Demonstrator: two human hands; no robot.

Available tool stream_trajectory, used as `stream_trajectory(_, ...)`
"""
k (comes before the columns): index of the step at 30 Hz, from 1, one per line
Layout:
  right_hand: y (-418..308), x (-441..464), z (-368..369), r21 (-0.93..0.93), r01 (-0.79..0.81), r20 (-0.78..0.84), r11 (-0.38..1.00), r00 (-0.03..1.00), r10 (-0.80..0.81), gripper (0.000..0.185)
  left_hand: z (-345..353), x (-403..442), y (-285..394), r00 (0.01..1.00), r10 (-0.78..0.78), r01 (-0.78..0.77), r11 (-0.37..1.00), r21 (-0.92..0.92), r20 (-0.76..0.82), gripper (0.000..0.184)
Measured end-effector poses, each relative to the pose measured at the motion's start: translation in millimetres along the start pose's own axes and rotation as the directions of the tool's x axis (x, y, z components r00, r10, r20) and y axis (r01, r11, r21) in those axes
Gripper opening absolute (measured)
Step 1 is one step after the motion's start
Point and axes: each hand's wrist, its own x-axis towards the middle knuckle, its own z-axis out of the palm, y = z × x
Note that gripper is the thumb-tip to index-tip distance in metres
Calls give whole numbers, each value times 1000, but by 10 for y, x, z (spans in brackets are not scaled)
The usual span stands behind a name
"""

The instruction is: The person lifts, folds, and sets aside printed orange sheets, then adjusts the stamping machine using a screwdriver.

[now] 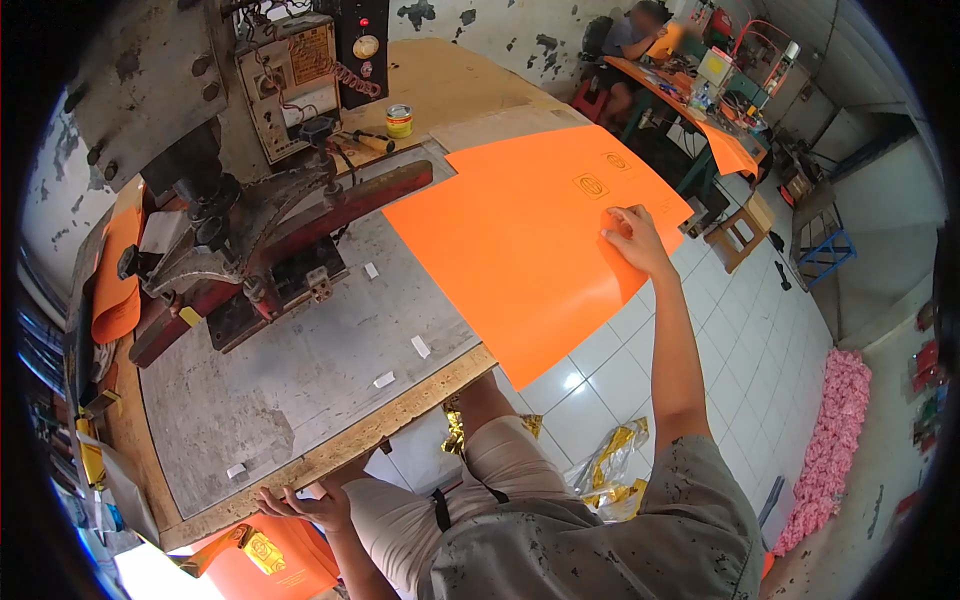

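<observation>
A large orange sheet [520, 240] with small printed emblems near its far edge lies at the right of the work table and hangs past the table's edge. My right hand [632, 238] is on this sheet near its right side, fingers curled and pressed together on it. Down at the table's front edge is my left hand [308, 505], its fingers apart and touching the wooden edge, just above another orange sheet [300, 560] with a gold patch. A press machine [230, 240] stands over the grey metal plate [320, 390], which bears several small white pieces.
A yellow tin [399, 121] and a screwdriver [368, 140] are behind the press. Orange sheets [120, 270] hang at the left. Gold foil scraps [615, 455] lie on the tiled floor. Another person [632, 40] sits at a far table. A pink pile [830, 440] is at the right.
</observation>
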Motion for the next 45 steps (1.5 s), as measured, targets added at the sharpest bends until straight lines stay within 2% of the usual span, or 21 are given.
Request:
stream_trajectory(9,6,-28,50,-43,20,-47,999,999,-22,47,12,47,3,998,37,-36,999,14,-57,59)
stream_trajectory(12,-5,-40,75,-87,43,-74,995,996,-49,46,-398,189,150,985,-50,35,995,91,167,56)
stream_trajectory(15,47,-18,100,-123,58,-92,991,993,-70,46,-750,329,164,942,328,-335,929,156,69,60)
stream_trajectory(16,61,-29,122,-133,63,-91,989,993,-75,46,-782,402,4,994,84,-97,964,-246,-64,61)
stream_trajectory(17,40,-5,133,-113,67,-95,991,992,-78,46,-892,663,-40,980,-200,153,713,-684,12,62)
stream_trajectory(18,21,-6,131,-93,70,-105,993,991,-80,45,-1001,925,-83,881,-466,210,220,-952,87,63)
stream_trajectory(19,21,-48,129,-72,65,-112,995,991,-73,45,-1299,1244,-49,754,-530,157,-428,-890,388,63)
stream_trajectory(22,35,-46,139,-151,69,-117,986,989,-87,46,-1436,1251,-342,938,-181,29,-809,-588,296,63)
stream_trajectory(25,52,-52,139,-125,69,-111,990,990,-83,47,-1493,1119,-290,905,-212,-46,-911,-410,368,60)
stream_trajectory(28,38,-67,126,-102,62,-105,993,992,-73,46,-1438,1069,-197,901,-195,7,-887,-462,388,61)
stream_trajectory(31,-16,-122,98,-266,107,-76,958,988,-132,45,-1351,1051,-134,881,-177,92,-846,-525,439,63)
stream_trajectory(34,-425,-422,129,-380,230,-288,896,891,-351,47,-1301,1060,-83,869,-136,204,-777,-596,475,67)
stream_trajectory(37,-1052,-780,80,-24,319,-153,947,935,-319,52,-1278,1085,-38,824,-199,228,-740,-633,530,78)
stream_trajectory(40,-1410,-556,17,175,7,-49,984,999,2,57,-1200,1173,0,812,-218,287,-659,-695,542,79)
stream_trajectory(42,-1255,-310,55,148,-52,-59,988,996,62,55,-1163,1160,-84,820,-262,404,-365,-839,509,78)
stream_trajectory(43,-1089,-232,129,58,-44,-102,997,994,50,55,-1128,1140,-126,831,-282,439,-197,-877,479,78)
stream_trajectory(44,-927,-156,200,-32,-42,-145,999,989,37,54,-1079,1060,-155,818,-389,501,120,-857,423,75)
stream_trajectory(45,-648,-103,284,-204,-21,-211,979,977,-23,54,-1029,1007,-153,863,-380,482,423,-767,333,75)
